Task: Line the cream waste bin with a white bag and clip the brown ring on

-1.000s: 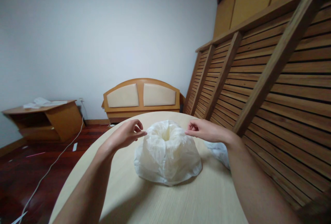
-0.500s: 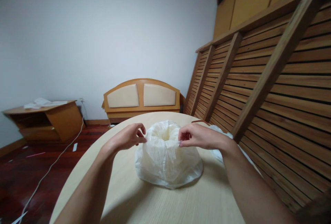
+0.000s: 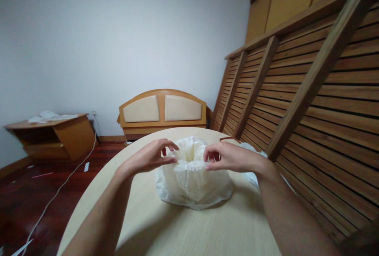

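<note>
A whitish, translucent plastic bag [image 3: 194, 191] stands puffed out on the round table, its gathered mouth facing up and its lower edge spread wide. Pale yellowish folds show inside the opening. At the left of the mouth is my left hand [image 3: 152, 154], thumb touching the front rim, curved fingers held apart from it over the opening. My right hand [image 3: 229, 156] is at the right of the mouth, with fingers curled and thumb low against the rim, lightly pinching the plastic. Whether anything is inside the bag is hidden.
The round pale wooden table [image 3: 148, 224] carries another crumpled plastic bag [image 3: 251, 149] partly behind my right forearm. A slatted wooden bed frame [image 3: 296, 106] leans at the right. Beyond stand a headboard [image 3: 162, 108] and a low cabinet [image 3: 79, 139]. A cable [image 3: 60, 189] crosses the floor.
My left hand has moved right over the bag's mouth, and its thumb and fingers have parted. The bag's front rim now sits lower and folds inward. My right hand has barely moved.
</note>
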`<state>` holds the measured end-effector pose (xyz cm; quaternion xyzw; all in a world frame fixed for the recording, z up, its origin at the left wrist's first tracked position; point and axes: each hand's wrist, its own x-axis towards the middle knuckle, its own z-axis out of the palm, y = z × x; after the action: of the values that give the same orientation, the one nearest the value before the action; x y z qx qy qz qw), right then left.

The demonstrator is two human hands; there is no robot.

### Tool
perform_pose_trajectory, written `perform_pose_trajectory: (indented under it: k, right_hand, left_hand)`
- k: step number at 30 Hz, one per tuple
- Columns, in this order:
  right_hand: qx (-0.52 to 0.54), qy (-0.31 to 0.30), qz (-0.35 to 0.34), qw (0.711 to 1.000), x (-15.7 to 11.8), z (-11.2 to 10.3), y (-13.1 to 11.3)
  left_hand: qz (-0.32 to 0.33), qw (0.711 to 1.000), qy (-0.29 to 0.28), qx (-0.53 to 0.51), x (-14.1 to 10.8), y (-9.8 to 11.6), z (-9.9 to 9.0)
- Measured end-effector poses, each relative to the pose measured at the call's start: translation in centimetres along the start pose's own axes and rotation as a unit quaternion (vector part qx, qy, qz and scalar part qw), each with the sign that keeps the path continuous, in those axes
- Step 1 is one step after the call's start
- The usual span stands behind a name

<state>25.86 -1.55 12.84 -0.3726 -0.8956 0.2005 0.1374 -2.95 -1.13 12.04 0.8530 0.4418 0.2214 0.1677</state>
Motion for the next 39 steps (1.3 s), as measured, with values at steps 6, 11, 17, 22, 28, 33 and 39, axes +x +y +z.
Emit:
perform_pose_trajectory:
  k: [6, 11, 17, 22, 28, 33, 39]
  right_hand:
    - [-0.008, -0.021, 0.050, 0.998, -0.2, 0.0, 1.1]
    - [0.014, -0.020, 0.068, 0.997, -0.3, -0.1, 1.3]
    - [-0.042, 0.193, 0.133, 0.971, 1.7, 1.0, 2.0]
    - [-0.025, 0.197, 0.216, 0.956, 3.6, 3.0, 3.5]
    - [-0.011, 0.148, 0.208, 0.967, 3.9, 3.5, 3.9]
    - [-0.016, 0.147, 0.216, 0.965, 3.8, 3.3, 3.3]
    - [-0.004, 0.126, 0.216, 0.968, 3.4, 2.9, 2.7]
  left_hand:
    - [0.017, 0.998, -0.061, 0.017, 0.0, 1.2, 0.6]
    - [0.000, 1.000, -0.006, 0.000, 0.7, 0.8, 1.2]
    - [-0.118, 0.975, 0.188, -0.025, 3.2, -2.5, 4.1]
    - [-0.164, 0.970, 0.167, -0.059, 4.1, -4.0, 5.3]
    - [-0.208, 0.970, 0.091, -0.085, 3.5, -4.1, 4.5]
    - [-0.221, 0.968, 0.072, -0.099, 3.5, -4.6, 3.8]
    - [-0.236, 0.960, 0.086, -0.125, 3.8, -4.0, 3.8]
